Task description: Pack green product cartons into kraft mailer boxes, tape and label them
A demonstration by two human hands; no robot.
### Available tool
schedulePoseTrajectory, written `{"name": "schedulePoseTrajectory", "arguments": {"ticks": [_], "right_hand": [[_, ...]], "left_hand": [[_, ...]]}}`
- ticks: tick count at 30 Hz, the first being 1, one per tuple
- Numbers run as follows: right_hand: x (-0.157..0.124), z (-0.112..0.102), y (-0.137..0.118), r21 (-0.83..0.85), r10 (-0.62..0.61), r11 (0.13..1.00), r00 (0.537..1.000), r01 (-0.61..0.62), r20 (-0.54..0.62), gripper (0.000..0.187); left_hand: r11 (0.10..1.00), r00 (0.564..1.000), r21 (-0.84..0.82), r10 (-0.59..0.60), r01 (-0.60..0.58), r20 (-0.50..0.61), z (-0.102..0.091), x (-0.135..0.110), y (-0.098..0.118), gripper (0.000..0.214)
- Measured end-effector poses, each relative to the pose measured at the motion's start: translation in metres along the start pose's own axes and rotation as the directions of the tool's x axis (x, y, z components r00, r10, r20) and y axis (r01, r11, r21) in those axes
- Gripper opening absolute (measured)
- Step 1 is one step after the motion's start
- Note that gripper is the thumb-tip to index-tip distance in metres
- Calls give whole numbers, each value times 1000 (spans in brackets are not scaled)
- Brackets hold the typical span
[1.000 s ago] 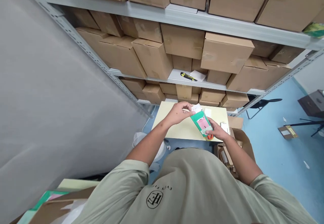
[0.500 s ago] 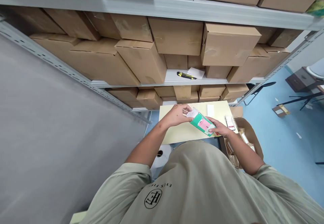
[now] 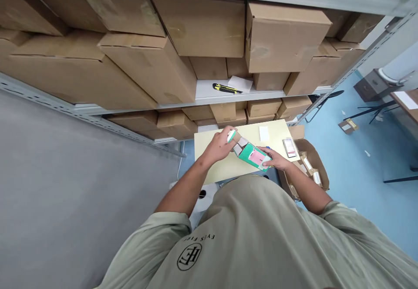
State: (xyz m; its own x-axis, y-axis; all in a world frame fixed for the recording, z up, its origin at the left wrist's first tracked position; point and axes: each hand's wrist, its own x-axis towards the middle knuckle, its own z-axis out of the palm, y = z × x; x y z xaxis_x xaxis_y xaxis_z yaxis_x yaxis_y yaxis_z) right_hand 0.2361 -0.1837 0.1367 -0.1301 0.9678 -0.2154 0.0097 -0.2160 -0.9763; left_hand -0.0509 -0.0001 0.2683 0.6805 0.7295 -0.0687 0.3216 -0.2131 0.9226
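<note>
A small green carton (image 3: 245, 154) with a pink panel is held slantwise above the pale yellow table (image 3: 212, 171). My right hand (image 3: 277, 161) grips its lower right end, with the thumb on the front face. At the upper left end the carton is open, and pale side flaps show there. My left hand (image 3: 219, 145) has its fingers closed on the end flap, which shows white, green and brown. What lies inside the carton I cannot make out.
A white card (image 3: 264, 133) and a phone (image 3: 290, 147) lie on the table. Beyond, a shelf holds brown boxes (image 3: 289, 40) and a black-and-yellow utility knife (image 3: 227, 89). A large carton (image 3: 321, 167) of small packages stands right; a white roll (image 3: 207, 196) sits below left.
The carton's upper left end has come open, its flaps now apart. My left hand has drawn back slightly to the upper left with the flap. The view has shifted closer to the shelf.
</note>
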Motion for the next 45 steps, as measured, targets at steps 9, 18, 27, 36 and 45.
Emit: {"name": "schedulePoseTrajectory", "arguments": {"ticks": [9, 18, 27, 36, 45], "right_hand": [[-11, -20, -14, 4, 6, 1000, 998, -6, 63, 96], [-26, -46, -37, 25, -7, 1000, 998, 5, 68, 90], [-30, -66, -41, -7, -60, 998, 997, 60, 43, 91], [-27, -73, -41, 9, -76, 997, 997, 76, 8, 93], [-19, -70, -40, -60, -77, 995, 997, 78, 19, 94]], "left_hand": [[970, 936, -34, 222, -240, -273, 55, 15, 16, 58], [585, 709, 450, 682, -675, 177, 68, 5, 61, 30], [604, 708, 387, 668, -697, 231, 79, 15, 89, 68], [731, 810, 383, 579, -565, 90, 82, 12, 90, 40], [695, 864, 518, 448, -498, 231, 74, -1, 104, 26]]}}
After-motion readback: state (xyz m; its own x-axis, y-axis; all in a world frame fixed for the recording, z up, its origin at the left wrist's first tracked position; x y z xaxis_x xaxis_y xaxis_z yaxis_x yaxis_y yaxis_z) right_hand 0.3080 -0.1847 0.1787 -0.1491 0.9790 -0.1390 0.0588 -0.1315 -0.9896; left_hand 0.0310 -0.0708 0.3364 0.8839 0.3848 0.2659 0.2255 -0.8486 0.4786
